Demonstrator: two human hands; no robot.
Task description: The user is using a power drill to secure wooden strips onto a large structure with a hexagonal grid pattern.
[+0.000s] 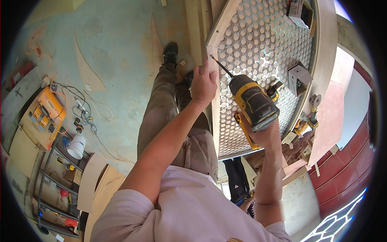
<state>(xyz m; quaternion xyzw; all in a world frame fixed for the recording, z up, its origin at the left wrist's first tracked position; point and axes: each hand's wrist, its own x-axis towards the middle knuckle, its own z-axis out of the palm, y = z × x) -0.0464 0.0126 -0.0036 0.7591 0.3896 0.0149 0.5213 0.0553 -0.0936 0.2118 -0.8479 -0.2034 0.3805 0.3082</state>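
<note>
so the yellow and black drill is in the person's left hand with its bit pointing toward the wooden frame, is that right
Not quite: the head view shows the yellow and black drill in the right hand; the left hand is by the frame's edge. The bit does point toward the wooden frame.

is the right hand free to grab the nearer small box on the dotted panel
Probably not as things stand: the right hand is wrapped around the drill, though nothing seems to cover the nearer small box.
</note>
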